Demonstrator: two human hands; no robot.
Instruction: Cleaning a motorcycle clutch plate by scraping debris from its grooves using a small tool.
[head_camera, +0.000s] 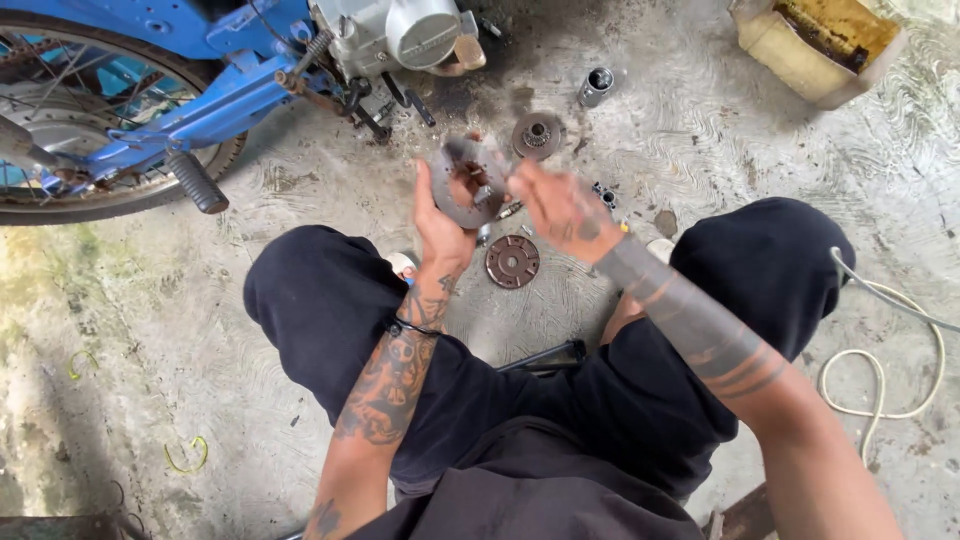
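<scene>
Down between the squatting person's knees, the left hand (440, 228) is clamped on the rim of a round grey metal clutch housing (470, 185), holding it upright above the concrete floor (700, 150). The right hand (562, 208) is blurred beside the housing, its fingers curled together and reaching into the housing's open face; whether it grips a small tool or part there I cannot tell. Just below the housing a rusty perforated disc (512, 261) lies flat on the floor. Beyond the housing sits a toothed hub (537, 135), and farther off a small metal cylinder (596, 86). Left of the housing stand the blue motorcycle frame (215, 105), its engine (400, 35) and black footpeg (196, 181). Right of it a white cable (880, 375) curls.
</scene>
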